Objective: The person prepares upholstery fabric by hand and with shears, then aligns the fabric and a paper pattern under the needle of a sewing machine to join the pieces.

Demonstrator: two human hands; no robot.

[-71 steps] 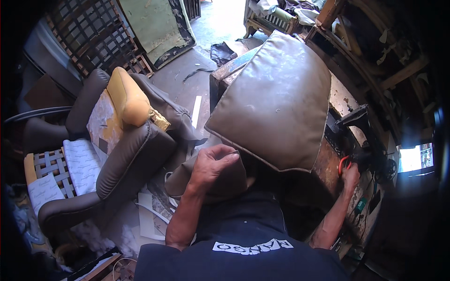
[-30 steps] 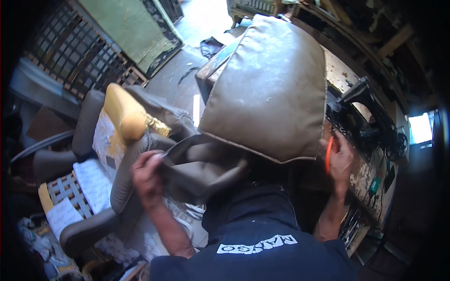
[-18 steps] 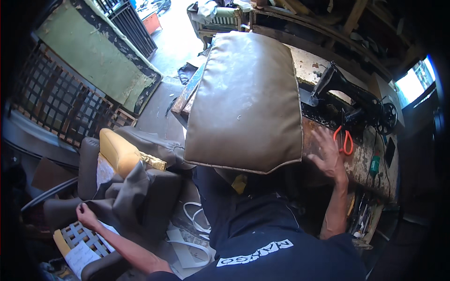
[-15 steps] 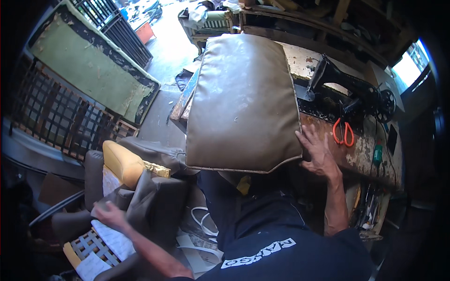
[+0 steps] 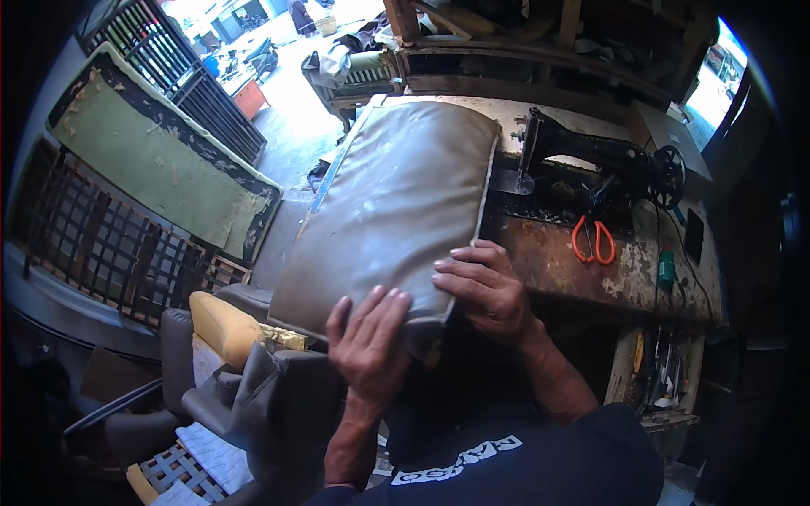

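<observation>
A padded brown leather cushion (image 5: 380, 202) with piped edges lies over the near-left part of a worn worktable (image 5: 565, 270), its surface wrinkled. My left hand (image 5: 367, 350) grips its near edge, fingers on top and thumb hidden. My right hand (image 5: 494, 295) holds its near-right side, fingertips curled over the piping. Right of the cushion stand a black sewing machine (image 5: 561, 135) and orange-handled scissors (image 5: 595, 240), with a small green object (image 5: 665, 268) and cords farther right.
Lower left, a stripped armchair (image 5: 228, 329) has exposed yellow foam and draped leather. A green panel (image 5: 160, 160) and webbed frame (image 5: 101, 244) lean along the left. Wooden furniture frames (image 5: 523, 51) rise behind the table. A bright open doorway (image 5: 287, 93) is at back.
I have let go of the scissors and the loose leather cover. My left hand has moved right onto the cushion, joined by my right. The cushion is shifted and more wrinkled.
</observation>
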